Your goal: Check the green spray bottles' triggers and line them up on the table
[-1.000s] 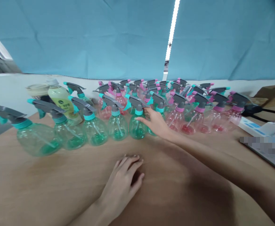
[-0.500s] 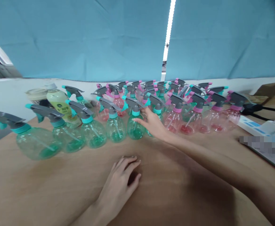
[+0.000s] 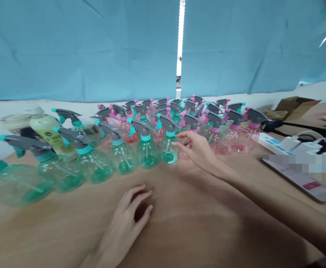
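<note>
A front row of clear green spray bottles with grey and teal trigger heads runs across the wooden table. At its right end stands an upright green spray bottle (image 3: pixel 168 150). My right hand (image 3: pixel 198 150) is at that bottle's right side, thumb and forefinger apart, their tips overlapping its edge; whether they touch cannot be told. Another green spray bottle (image 3: pixel 147 154) is just left of it. Pink spray bottles (image 3: pixel 214 139) stand behind and right of my right hand, partly covered by it. My left hand (image 3: pixel 124 219) rests on the table (image 3: pixel 179 223), fingers loosely curved and apart, holding nothing.
More green and pink spray bottles crowd the back. A yellow-green labelled bottle (image 3: pixel 47 130) stands at left rear. On the right are a white power strip (image 3: pixel 273 143) with cables, a phone (image 3: pixel 299 180) and a cardboard box (image 3: pixel 297 108). A blue curtain (image 3: pixel 96 48) hangs behind.
The view has turned right, so the bottles appear further left. My right hand has moved right, from in front of the end green spray bottle to its side. My left hand stays on the table.
</note>
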`<state>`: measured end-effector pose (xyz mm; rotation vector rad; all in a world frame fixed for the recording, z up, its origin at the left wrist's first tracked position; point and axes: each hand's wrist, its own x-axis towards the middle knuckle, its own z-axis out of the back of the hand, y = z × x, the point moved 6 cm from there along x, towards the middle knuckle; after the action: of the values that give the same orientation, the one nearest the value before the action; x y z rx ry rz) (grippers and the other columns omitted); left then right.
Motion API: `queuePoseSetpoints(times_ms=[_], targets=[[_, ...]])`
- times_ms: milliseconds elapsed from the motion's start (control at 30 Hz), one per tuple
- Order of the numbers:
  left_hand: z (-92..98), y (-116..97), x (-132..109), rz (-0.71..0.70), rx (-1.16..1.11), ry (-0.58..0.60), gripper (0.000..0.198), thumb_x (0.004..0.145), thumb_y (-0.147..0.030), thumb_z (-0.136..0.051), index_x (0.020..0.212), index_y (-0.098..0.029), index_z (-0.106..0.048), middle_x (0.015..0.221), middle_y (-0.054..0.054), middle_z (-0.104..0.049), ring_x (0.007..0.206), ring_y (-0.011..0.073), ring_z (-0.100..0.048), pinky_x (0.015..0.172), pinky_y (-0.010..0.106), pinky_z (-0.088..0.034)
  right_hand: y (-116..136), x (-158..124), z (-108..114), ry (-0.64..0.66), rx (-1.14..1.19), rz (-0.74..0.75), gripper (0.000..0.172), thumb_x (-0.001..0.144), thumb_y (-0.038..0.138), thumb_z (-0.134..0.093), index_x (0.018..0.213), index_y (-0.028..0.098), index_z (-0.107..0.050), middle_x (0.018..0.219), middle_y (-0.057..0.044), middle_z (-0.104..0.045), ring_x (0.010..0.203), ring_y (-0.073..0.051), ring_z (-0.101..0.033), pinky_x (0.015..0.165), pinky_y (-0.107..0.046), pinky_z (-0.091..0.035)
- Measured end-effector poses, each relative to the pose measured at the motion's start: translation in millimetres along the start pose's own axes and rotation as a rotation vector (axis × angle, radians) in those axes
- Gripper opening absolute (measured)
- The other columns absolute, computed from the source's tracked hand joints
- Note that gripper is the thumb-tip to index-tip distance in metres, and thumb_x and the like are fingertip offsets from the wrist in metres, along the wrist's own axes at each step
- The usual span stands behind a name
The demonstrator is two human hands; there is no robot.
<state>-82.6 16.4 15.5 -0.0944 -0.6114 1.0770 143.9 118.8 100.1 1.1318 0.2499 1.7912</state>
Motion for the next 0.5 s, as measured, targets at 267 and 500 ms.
queuePoseSetpoints(times_ms=[267,500], targets=[[8.5,-3.4,5.7,0.033,-0.022,-0.037,0.021,0.093,-0.031,-0.047,0.107,-0.026,-0.062,0.119,0.005,-0.059,0.107,0.0261,-0.062,0.090,0.044,-0.052,-13.9,12.0,-26.6,0.016,-0.083,-0.014,0.062,0.080,0.047,-0.065,0.129,0.012,-0.050,0.126,-0.019,-0.061,0.115,-0.032,-0.058,0.091,-0.046,-0.047],[6.1,-11.0,15.6,0.098,-0.152,-0.042,0.016,0.092,-0.032,-0.050,0.101,-0.027,-0.063,0.114,0.003,-0.061,0.103,0.0249,-0.064,0.086,0.041,-0.055,-15.3,15.3,-38.9,0.044,-0.176,-0.069,0.062,0.080,0.052,-0.063,0.123,0.009,-0.052,0.120,-0.021,-0.061,0.107,-0.037,-0.061,0.083,-0.048,-0.050]])
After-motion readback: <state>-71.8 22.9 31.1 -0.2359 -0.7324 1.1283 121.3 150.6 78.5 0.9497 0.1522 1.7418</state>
